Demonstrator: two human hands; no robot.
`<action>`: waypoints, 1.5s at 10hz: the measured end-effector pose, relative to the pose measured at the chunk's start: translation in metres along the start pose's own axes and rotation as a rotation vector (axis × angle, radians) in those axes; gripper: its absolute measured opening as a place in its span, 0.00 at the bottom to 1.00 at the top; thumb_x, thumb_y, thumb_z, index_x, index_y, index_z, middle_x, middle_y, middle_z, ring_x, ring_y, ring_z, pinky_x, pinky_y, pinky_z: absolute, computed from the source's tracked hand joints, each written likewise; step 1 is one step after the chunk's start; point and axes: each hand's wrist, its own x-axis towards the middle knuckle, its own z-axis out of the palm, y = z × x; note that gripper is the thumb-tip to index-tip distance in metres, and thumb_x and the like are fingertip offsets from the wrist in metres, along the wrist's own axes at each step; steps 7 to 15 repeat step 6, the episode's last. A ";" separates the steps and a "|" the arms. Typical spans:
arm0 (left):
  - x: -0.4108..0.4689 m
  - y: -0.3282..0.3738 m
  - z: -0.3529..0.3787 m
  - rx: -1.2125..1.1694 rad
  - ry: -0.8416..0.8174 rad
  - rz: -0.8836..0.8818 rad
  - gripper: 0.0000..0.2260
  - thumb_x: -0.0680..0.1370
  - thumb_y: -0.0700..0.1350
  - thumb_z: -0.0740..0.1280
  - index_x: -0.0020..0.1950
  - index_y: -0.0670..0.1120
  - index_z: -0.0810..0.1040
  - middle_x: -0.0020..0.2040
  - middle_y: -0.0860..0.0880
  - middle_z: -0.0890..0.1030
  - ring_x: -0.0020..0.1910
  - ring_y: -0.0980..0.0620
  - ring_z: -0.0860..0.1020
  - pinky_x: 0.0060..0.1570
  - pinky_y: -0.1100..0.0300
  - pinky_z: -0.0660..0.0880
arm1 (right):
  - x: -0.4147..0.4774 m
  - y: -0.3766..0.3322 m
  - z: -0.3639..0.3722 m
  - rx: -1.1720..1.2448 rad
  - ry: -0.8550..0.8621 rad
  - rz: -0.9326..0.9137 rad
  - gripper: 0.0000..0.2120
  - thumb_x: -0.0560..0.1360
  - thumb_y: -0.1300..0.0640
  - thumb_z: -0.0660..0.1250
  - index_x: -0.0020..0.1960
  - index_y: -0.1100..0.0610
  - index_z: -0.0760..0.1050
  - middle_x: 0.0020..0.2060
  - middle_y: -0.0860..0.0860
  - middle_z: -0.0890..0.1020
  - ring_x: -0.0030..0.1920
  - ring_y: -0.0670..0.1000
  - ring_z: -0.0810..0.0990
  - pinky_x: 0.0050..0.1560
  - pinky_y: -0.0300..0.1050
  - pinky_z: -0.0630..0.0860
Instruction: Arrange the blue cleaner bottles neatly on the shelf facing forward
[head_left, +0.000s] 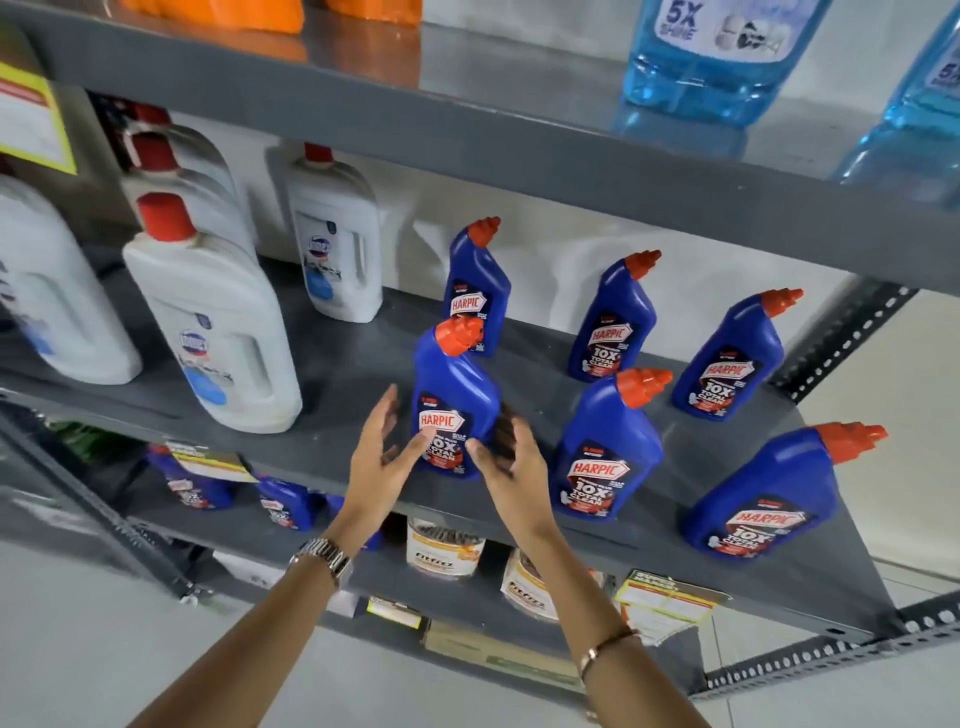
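Several blue cleaner bottles with red caps stand upright on the grey middle shelf (363, 364), labels facing me. The front-left bottle (454, 384) stands between my hands. My left hand (382, 457) is open, its fingertips at the bottle's lower left side. My right hand (511, 462) is open too, fingers spread by the bottle's lower right. Neither hand wraps the bottle. Other blue bottles stand behind it (475, 283), at the back middle (615, 317), back right (730, 358), front middle (608, 447) and front right (769, 493).
Large white bottles with red caps (213, 322) fill the shelf's left part. Clear blue bottles (722, 57) and orange ones stand on the shelf above. The shelf below holds more blue bottles (283, 504) and tubs (447, 551). Price tags hang on the shelf edges.
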 end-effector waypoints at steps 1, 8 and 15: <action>0.003 0.003 -0.001 -0.008 -0.040 0.017 0.21 0.74 0.44 0.68 0.67 0.47 0.69 0.63 0.46 0.77 0.61 0.51 0.76 0.49 0.72 0.74 | 0.008 -0.001 0.001 -0.020 -0.015 -0.017 0.16 0.74 0.56 0.68 0.60 0.56 0.69 0.53 0.49 0.79 0.54 0.46 0.78 0.57 0.46 0.78; -0.024 0.026 -0.001 -0.109 0.185 0.121 0.17 0.74 0.41 0.68 0.58 0.57 0.71 0.58 0.55 0.76 0.59 0.58 0.75 0.53 0.67 0.73 | -0.031 -0.026 0.002 0.012 0.142 -0.082 0.19 0.78 0.46 0.55 0.68 0.48 0.64 0.64 0.47 0.74 0.65 0.43 0.71 0.65 0.40 0.71; -0.024 0.026 -0.001 -0.109 0.185 0.121 0.17 0.74 0.41 0.68 0.58 0.57 0.71 0.58 0.55 0.76 0.59 0.58 0.75 0.53 0.67 0.73 | -0.031 -0.026 0.002 0.012 0.142 -0.082 0.19 0.78 0.46 0.55 0.68 0.48 0.64 0.64 0.47 0.74 0.65 0.43 0.71 0.65 0.40 0.71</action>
